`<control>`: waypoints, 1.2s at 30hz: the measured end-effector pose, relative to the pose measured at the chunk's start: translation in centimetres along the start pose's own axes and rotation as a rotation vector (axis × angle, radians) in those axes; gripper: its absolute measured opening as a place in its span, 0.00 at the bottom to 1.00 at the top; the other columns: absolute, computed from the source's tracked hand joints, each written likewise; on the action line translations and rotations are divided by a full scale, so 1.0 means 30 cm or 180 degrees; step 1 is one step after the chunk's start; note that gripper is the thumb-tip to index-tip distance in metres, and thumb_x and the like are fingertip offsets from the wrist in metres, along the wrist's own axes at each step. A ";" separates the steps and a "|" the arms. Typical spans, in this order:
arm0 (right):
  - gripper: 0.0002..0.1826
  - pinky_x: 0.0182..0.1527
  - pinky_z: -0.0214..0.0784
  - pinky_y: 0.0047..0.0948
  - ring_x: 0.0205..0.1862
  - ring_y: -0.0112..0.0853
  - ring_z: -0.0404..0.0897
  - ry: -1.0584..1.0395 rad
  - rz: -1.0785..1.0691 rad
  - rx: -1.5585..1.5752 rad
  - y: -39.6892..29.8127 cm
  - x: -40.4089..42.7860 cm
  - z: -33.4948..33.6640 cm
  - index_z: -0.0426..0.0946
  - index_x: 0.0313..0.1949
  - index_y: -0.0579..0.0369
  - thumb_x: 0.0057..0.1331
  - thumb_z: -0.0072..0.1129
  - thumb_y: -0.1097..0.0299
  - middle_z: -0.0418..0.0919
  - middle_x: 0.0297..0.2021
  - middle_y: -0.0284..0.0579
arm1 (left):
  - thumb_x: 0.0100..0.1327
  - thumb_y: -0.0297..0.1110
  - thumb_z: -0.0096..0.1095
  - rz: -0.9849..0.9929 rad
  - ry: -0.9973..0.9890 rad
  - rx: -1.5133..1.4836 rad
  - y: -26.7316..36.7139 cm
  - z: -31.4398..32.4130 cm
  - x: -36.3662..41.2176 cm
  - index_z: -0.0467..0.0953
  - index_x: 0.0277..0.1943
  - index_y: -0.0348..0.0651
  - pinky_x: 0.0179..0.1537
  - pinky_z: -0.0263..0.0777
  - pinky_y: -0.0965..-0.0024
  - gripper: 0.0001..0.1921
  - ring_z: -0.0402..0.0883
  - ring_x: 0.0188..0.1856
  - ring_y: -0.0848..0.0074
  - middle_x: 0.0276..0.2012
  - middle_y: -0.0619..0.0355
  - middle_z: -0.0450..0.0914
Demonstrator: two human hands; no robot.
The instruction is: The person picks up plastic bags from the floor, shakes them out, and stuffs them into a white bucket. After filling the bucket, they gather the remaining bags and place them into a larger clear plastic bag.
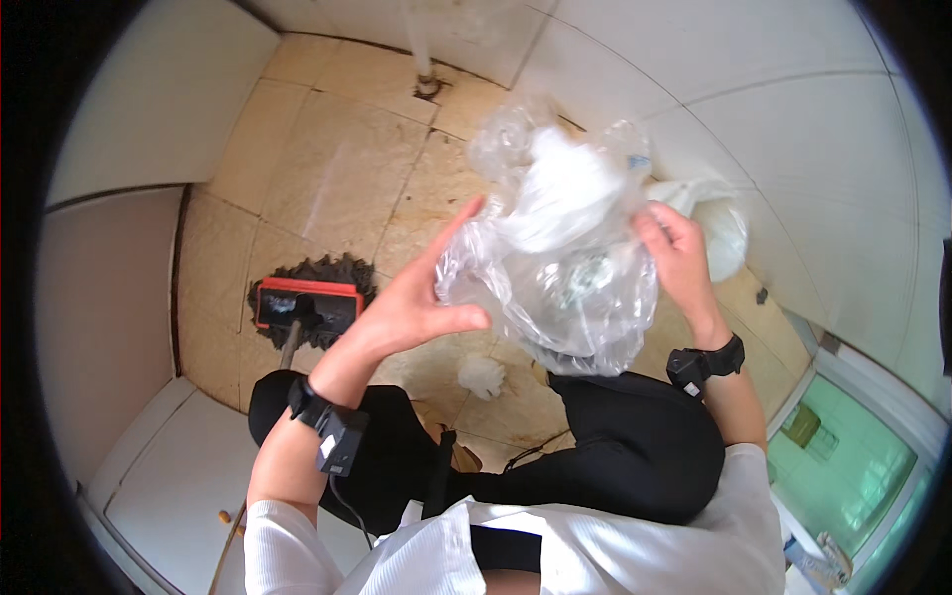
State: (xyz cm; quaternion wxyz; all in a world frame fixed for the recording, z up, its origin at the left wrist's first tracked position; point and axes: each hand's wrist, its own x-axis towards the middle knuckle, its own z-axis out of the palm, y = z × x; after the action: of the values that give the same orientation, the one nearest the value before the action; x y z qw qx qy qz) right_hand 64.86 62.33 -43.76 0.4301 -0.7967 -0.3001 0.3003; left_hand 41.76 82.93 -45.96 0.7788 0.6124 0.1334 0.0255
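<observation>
A clear, crumpled plastic bag (587, 320) hangs in front of me above the floor, between my two hands. A bright white wad (569, 186), perhaps thin plastic or paper, sits at its upper part; glare hides its detail. My right hand (675, 249) pinches the bag's right edge between thumb and fingers. On the other side, my left hand (413, 305) is spread, thumb apart from the fingers, with the bag's left edge against it. Some of its fingers are hidden behind the plastic.
A flat mop (309, 305) with a red-edged head and dark fringe lies left on the tiled floor (357, 163). A white crumpled piece (482, 377) is between my legs. Behind my right hand, a whitish plastic bag (725, 238) rests by the wall. A pipe (420, 52) meets the floor ahead.
</observation>
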 end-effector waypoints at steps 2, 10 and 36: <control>0.14 0.27 0.58 0.19 0.25 0.16 0.62 -0.0316 -0.0071 -0.0181 -0.032 0.049 0.060 0.74 0.33 0.66 0.67 0.55 0.64 0.67 0.19 0.29 | 0.57 0.42 0.70 -0.0002 0.0294 -0.0276 0.019 0.012 -0.013 0.62 0.65 0.38 0.56 0.67 0.72 0.37 0.73 0.55 0.76 0.54 0.54 0.73; 0.14 0.31 0.59 0.21 0.27 0.18 0.65 -0.0904 0.0196 0.0342 0.062 0.128 0.059 0.74 0.27 0.59 0.66 0.55 0.62 0.70 0.22 0.28 | 0.67 0.35 0.58 -0.0557 0.1943 -0.0684 0.042 -0.097 -0.033 0.75 0.46 0.37 0.41 0.69 0.78 0.11 0.74 0.38 0.84 0.36 0.64 0.78; 0.25 0.50 0.69 0.29 0.46 0.29 0.76 -0.0124 0.1379 0.2875 0.065 0.119 0.242 0.67 0.54 0.63 0.64 0.60 0.62 0.76 0.45 0.43 | 0.67 0.37 0.58 -0.1552 0.1527 -0.0690 0.000 -0.123 -0.042 0.73 0.52 0.37 0.44 0.71 0.74 0.15 0.78 0.41 0.80 0.40 0.62 0.79</control>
State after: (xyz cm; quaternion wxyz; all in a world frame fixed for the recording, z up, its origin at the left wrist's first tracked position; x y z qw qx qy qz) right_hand 62.23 67.76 -49.52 0.6542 -0.5693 0.0242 0.4974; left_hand 39.66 86.16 -46.52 0.7689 0.4530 0.4511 -0.0040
